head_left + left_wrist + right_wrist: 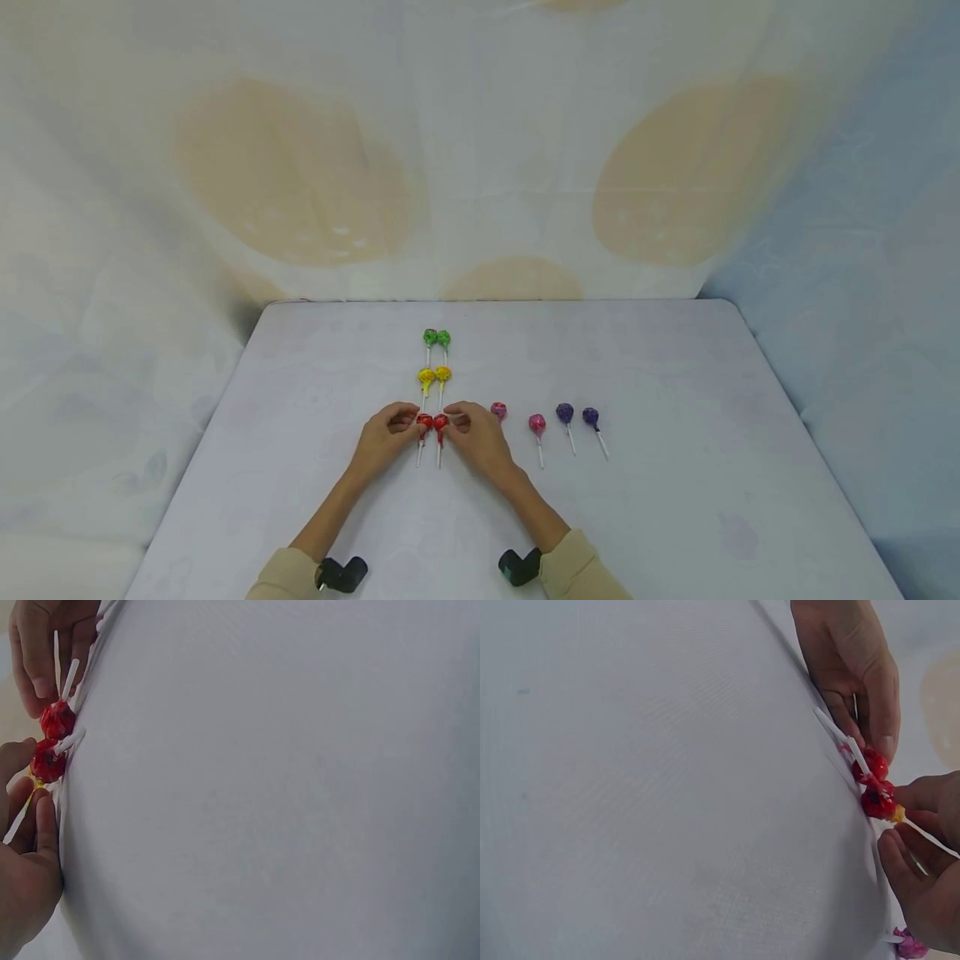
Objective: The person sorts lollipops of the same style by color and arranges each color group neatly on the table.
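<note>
Head view shows us our left hand (387, 435) pinching the left red wrapped lollipop with its white stick (423, 423), and our right hand (477, 437) pinching the right red wrapped lollipop (440, 423). The two red heads lie side by side between our fingertips on the white cloth-covered table (675, 517).

To do this well, we judge it best to keep the pinch light at the heads, nudge them until they just touch, and lay both sticks parallel, pointing back toward us, in line with the pairs beyond.

Just past our fingertips lies the pair of yellow wrapped lollipops (434, 376), and further still the pair of green wrapped lollipops (437, 337). Off to the outer side of our right hand we see two pink wrapped lollipops (536, 424) and, farther out, two purple wrapped lollipops (565, 412).

Only the head view gives us those rows. The left wrist view shows up close how our fingertips (45, 806) close around the red heads, with a sliver of yellow behind; the right wrist view adds a pink head below our palm.
</note>
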